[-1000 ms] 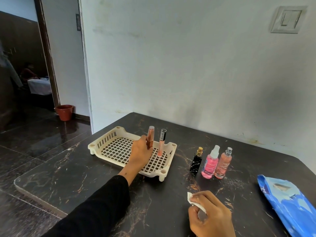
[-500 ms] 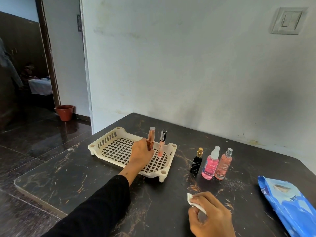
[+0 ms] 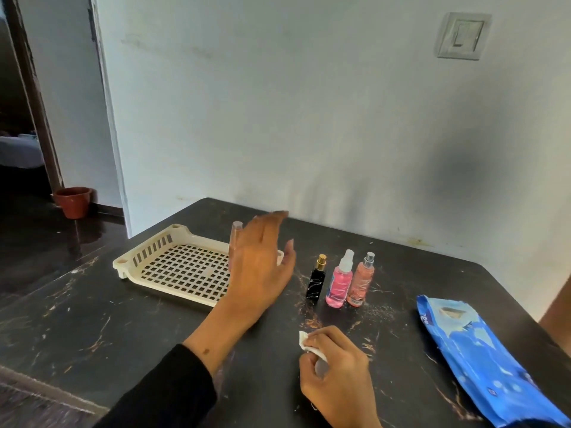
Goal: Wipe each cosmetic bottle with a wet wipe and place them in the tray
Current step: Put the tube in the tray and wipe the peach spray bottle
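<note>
A cream slotted tray (image 3: 173,267) lies on the dark table. My left hand (image 3: 259,267) hovers over its right end with fingers spread, holding nothing. Behind that hand a copper tube (image 3: 236,233) stands in the tray; a second tube there is hidden. To the right of the tray stand a black bottle with a gold cap (image 3: 316,281), a pink spray bottle (image 3: 339,281) and a peach spray bottle (image 3: 361,281). My right hand (image 3: 336,378) rests near the front edge, gripping a folded white wet wipe (image 3: 309,345).
A blue wet-wipe pack (image 3: 482,356) lies at the table's right front. The wall runs just behind the table. An open doorway and a terracotta pot (image 3: 74,201) are at far left on the floor.
My left hand let go of the copper tube standing in the tray, opened, and lifted up and to the right. My right hand with the wipe stayed put.
</note>
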